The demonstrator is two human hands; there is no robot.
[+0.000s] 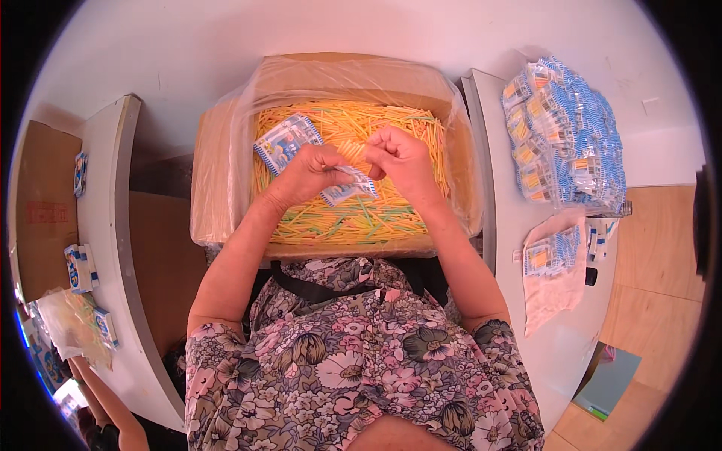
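Over a deep heap of thin yellow, orange and green sticks (353, 225), both my hands are close together. Between the fingers of my left hand (308, 173) is a small blue-and-white plastic packet (352, 188). My right hand (404, 159) is closed, its thumb and fingertips pinched at a small bunch of yellow sticks (351, 150) by the packet's side. Whether the bunch is partly inside the packet I cannot tell. Several more flat blue-and-white packets (284, 139) lie on the sticks beyond my left hand.
The heap fills a cardboard box (331, 71) lined with clear plastic. On the right table (549, 323) lie a big pile of filled packets (564, 135) and a pink cloth (553, 293) with more packets. At left, a person's arm (113, 406) is near a white table (113, 225).
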